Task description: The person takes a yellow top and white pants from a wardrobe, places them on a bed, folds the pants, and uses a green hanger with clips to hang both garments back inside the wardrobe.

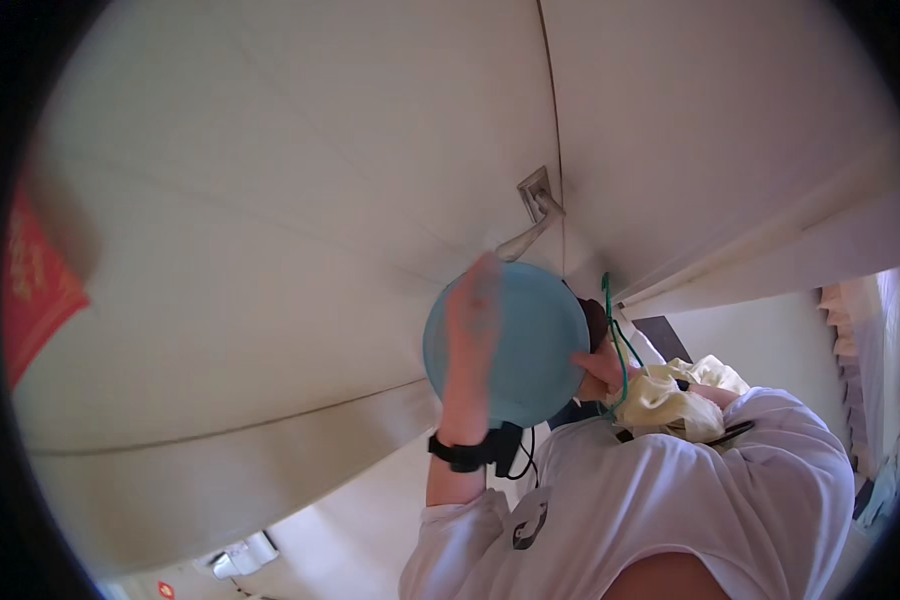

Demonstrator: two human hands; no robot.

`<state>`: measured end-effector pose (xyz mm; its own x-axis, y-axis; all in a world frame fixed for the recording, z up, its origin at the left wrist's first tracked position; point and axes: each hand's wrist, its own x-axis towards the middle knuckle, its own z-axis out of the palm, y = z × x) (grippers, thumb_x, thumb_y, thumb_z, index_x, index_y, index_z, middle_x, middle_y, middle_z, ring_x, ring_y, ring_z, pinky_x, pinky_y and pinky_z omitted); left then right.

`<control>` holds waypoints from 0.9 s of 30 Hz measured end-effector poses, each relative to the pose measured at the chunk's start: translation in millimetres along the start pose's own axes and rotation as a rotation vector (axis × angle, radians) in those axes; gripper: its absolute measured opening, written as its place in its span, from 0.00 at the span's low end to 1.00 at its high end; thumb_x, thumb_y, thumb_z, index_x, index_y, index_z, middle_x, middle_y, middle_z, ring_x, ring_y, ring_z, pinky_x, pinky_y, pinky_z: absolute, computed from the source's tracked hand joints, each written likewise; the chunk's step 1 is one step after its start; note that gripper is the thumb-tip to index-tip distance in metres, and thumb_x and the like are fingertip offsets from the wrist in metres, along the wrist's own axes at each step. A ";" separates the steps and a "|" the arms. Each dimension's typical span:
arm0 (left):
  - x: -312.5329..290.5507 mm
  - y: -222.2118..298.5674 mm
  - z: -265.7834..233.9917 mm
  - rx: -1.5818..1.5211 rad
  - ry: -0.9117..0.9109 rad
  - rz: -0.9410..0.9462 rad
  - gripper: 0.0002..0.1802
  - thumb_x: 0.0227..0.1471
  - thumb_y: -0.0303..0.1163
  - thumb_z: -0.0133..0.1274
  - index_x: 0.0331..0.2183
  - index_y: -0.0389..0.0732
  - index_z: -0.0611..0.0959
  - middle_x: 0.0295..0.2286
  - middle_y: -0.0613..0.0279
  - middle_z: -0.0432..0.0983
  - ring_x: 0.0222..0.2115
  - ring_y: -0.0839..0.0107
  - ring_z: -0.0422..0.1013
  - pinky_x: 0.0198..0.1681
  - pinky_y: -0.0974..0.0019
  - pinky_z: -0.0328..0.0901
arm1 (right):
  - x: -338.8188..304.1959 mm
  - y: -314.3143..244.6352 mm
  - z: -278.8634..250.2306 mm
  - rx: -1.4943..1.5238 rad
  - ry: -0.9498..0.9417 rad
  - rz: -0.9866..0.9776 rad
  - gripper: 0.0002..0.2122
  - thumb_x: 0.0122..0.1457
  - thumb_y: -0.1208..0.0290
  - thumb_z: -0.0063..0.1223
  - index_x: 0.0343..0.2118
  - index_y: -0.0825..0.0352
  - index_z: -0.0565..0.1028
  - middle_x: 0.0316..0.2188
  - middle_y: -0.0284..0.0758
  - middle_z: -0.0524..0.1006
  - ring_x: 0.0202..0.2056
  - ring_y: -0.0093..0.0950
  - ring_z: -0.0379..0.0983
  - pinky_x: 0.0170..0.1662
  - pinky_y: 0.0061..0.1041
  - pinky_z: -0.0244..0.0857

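Observation:
My right hand (598, 366) grips the rim of a round light-blue basin (535, 345), thumb over the edge and the other fingers mostly hidden. Over the right forearm hangs cream-coloured cloth (665, 400), with a green clothes hanger (610, 315) beside the hand. Raised in front of the basin, my left hand (475, 305) is smeared by motion, so its fingers cannot be made out. Its fingertips are close to the metal lever handle (530, 235) of a pale door (300, 220); whether they touch is unclear. Something dark brown (594, 325) shows behind the basin's right edge.
The door stands right in front of me, beside a pale frame or wall (710, 130). Red paper (40, 285) is at the far left. A white wall device (245, 555) appears at lower left. To the right hangs a pinkish curtain (855, 370).

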<state>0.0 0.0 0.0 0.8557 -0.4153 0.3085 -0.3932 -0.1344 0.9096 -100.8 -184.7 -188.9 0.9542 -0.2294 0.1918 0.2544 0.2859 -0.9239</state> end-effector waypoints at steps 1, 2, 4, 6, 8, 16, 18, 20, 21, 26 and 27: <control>-4.7 7.1 30.2 0.274 0.047 0.185 0.28 0.57 0.39 0.44 0.56 0.39 0.63 0.51 0.53 0.65 0.55 0.63 0.59 0.60 0.58 0.45 | -2.9 -4.4 -6.7 -0.166 0.039 0.102 0.41 0.41 0.80 0.57 0.61 0.63 0.51 0.55 0.35 0.63 0.55 0.28 0.59 0.58 0.29 0.52; 3.2 1.4 52.3 0.259 0.037 0.184 0.28 0.57 0.39 0.44 0.56 0.39 0.63 0.51 0.53 0.65 0.55 0.63 0.59 0.60 0.58 0.45 | -4.5 -4.5 -12.6 -0.328 0.076 0.207 0.40 0.41 0.80 0.58 0.60 0.63 0.53 0.53 0.36 0.65 0.54 0.28 0.60 0.57 0.28 0.53; 28.0 0.8 79.7 0.943 0.159 0.489 0.22 0.54 0.34 0.45 0.50 0.37 0.67 0.42 0.54 0.70 0.48 0.61 0.63 0.56 0.54 0.50 | -9.0 9.9 -23.2 -0.325 0.084 0.159 0.40 0.40 0.78 0.58 0.59 0.68 0.53 0.53 0.40 0.64 0.54 0.30 0.60 0.57 0.27 0.53; 38.2 -8.2 90.4 1.003 0.148 0.369 0.19 0.53 0.33 0.45 0.47 0.38 0.68 0.39 0.55 0.70 0.46 0.61 0.64 0.54 0.53 0.51 | -10.9 16.5 -28.0 -0.317 0.083 0.114 0.40 0.40 0.75 0.59 0.59 0.72 0.52 0.53 0.44 0.64 0.54 0.32 0.60 0.58 0.26 0.54; 41.6 -23.5 91.4 1.065 0.137 0.241 0.16 0.51 0.31 0.46 0.43 0.38 0.70 0.36 0.56 0.70 0.43 0.60 0.65 0.52 0.52 0.53 | -14.1 13.5 -26.1 -0.256 0.081 0.242 0.41 0.39 0.73 0.61 0.58 0.73 0.53 0.51 0.44 0.66 0.52 0.34 0.63 0.56 0.28 0.56; 82.6 -46.5 88.4 0.968 0.427 0.362 0.15 0.49 0.31 0.50 0.41 0.43 0.69 0.37 0.57 0.68 0.43 0.59 0.64 0.49 0.51 0.54 | -7.5 -6.6 -3.5 -0.263 0.089 0.353 0.38 0.39 0.67 0.63 0.54 0.76 0.60 0.45 0.45 0.72 0.44 0.36 0.71 0.49 0.29 0.64; 97.2 -45.6 58.4 0.941 0.398 0.336 0.17 0.49 0.33 0.51 0.41 0.43 0.69 0.38 0.57 0.68 0.44 0.59 0.64 0.49 0.51 0.55 | -2.5 -36.4 19.7 -0.393 0.035 0.440 0.33 0.39 0.66 0.61 0.50 0.76 0.64 0.43 0.45 0.73 0.43 0.35 0.72 0.49 0.29 0.64; 110.3 -38.4 29.0 0.934 0.322 0.247 0.18 0.48 0.34 0.52 0.42 0.44 0.68 0.39 0.57 0.68 0.45 0.59 0.63 0.48 0.51 0.55 | 0.1 -52.1 33.7 -0.526 -0.016 0.524 0.30 0.40 0.65 0.60 0.47 0.76 0.69 0.41 0.44 0.75 0.43 0.35 0.72 0.48 0.29 0.64; 118.4 -29.3 21.3 0.955 0.275 0.188 0.19 0.49 0.34 0.52 0.43 0.44 0.68 0.40 0.57 0.68 0.46 0.59 0.63 0.49 0.51 0.55 | 0.1 -40.8 27.6 -0.527 -0.012 0.522 0.30 0.40 0.65 0.60 0.47 0.76 0.69 0.41 0.44 0.75 0.43 0.35 0.72 0.48 0.29 0.64; 145.0 -22.6 12.4 1.138 0.233 0.251 0.36 0.49 0.40 0.54 0.55 0.37 0.60 0.48 0.53 0.64 0.51 0.59 0.59 0.54 0.52 0.52 | 9.4 53.8 -24.7 -0.276 0.070 0.379 0.25 0.43 0.76 0.55 0.48 0.70 0.68 0.42 0.37 0.74 0.41 0.29 0.71 0.47 0.27 0.65; 144.7 -28.3 1.8 1.144 0.236 0.245 0.36 0.49 0.40 0.54 0.55 0.37 0.60 0.48 0.53 0.64 0.51 0.59 0.59 0.54 0.52 0.52 | 9.9 49.7 -16.6 -0.280 0.107 0.303 0.23 0.43 0.76 0.54 0.46 0.70 0.69 0.40 0.37 0.75 0.40 0.28 0.72 0.46 0.27 0.65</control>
<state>134.3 -57.9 18.4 0.7096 -0.3825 0.5917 -0.5242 -0.8478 0.0806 -81.2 -188.2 -238.4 0.9538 -0.2733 -0.1245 -0.1019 0.0954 -0.9902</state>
